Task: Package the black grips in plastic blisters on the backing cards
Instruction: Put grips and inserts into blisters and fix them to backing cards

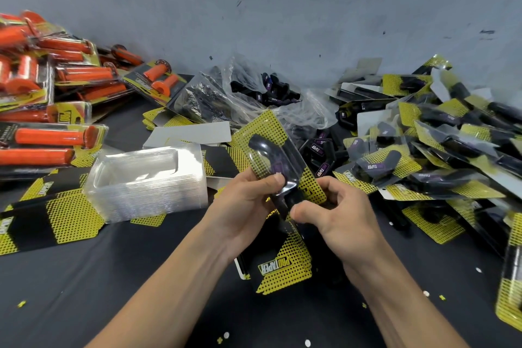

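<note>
Black grip (261, 147) sits under the plastic blister (292, 167) on the backing card (268, 127), raised before me. My left hand (248, 206) pinches the blister, my right hand (336, 212) pinches the card edge. Light, slippery plastic; I judge the edges safest to hold.

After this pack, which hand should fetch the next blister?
Left, probably. The blister stack lies nearest the left hand; the right hand would have to cross over the pack both hold. The right can drop it on the finished pile on its side.
</note>
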A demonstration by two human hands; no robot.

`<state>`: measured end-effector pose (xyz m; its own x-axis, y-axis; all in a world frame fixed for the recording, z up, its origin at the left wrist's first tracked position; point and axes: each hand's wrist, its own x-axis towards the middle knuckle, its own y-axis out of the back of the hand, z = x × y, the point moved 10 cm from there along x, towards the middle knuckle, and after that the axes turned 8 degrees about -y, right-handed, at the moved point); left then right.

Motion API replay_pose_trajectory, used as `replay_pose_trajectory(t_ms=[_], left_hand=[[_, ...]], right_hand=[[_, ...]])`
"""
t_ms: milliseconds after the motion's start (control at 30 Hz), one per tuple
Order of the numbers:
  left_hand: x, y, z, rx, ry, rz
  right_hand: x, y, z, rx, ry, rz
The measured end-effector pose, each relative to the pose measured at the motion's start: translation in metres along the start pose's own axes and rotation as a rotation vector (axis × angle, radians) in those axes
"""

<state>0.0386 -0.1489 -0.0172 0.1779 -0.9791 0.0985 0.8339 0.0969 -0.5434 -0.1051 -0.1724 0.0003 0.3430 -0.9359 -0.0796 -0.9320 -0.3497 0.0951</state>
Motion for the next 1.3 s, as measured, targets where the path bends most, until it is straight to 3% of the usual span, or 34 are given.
replay_pose_trajectory(t_ms=[100, 167, 333, 467, 567, 700, 800, 900, 967, 1100, 1200, 1300], left_hand=[[-0.001, 0.0, -0.001, -0.003, -0.017, 0.056], [0.001, 0.007, 0.005, 0.014, -0.063, 0.133], [0.002, 0.026, 0.017, -0.031, -0.086, 0.233], [0.001, 0.016, 0.015, -0.07, -0.047, 0.16], [0.0, 0.007, 0.013, -0.079, -0.044, 0.084], [-0.003, -0.003, 0.01, -0.022, -0.014, -0.037], [-0.005, -0.011, 0.011, 0.024, -0.007, -0.111], [-0.004, -0.005, 0.018, 0.037, -0.024, -0.041], [-0.002, 0.013, 0.027, 0.135, -0.094, 0.104], [-0.003, 0.04, 0.037, 0.573, -0.2, 0.33], [-0.007, 0.036, 0.049, 0.963, -0.309, 0.368], [-0.016, 0.017, 0.058, 1.198, -0.459, 0.319]], right_hand=[[-0.002, -0.005, 0.003, -0.006, -0.092, -0.238], [-0.006, -0.001, 0.006, -0.071, -0.127, -0.306], [0.007, 0.034, 0.023, -0.308, -0.225, -0.04], [-0.002, 0.045, -0.015, -0.328, 0.081, 0.246], [-0.018, 0.025, -0.039, -0.337, 0.269, 0.203], [-0.019, 0.006, -0.033, -0.481, 0.257, 0.126], [-0.009, 0.017, -0.023, -0.209, 0.112, 0.074], [-0.001, 0.058, -0.015, 0.25, 0.011, 0.235], [0.002, 0.071, -0.007, 0.363, -0.064, 0.27], [0.006, 0.058, 0.0, 0.132, -0.089, 0.195], [0.004, 0.051, -0.004, 0.018, -0.034, 0.182], [-0.002, 0.047, -0.019, -0.208, 0.104, 0.239]])
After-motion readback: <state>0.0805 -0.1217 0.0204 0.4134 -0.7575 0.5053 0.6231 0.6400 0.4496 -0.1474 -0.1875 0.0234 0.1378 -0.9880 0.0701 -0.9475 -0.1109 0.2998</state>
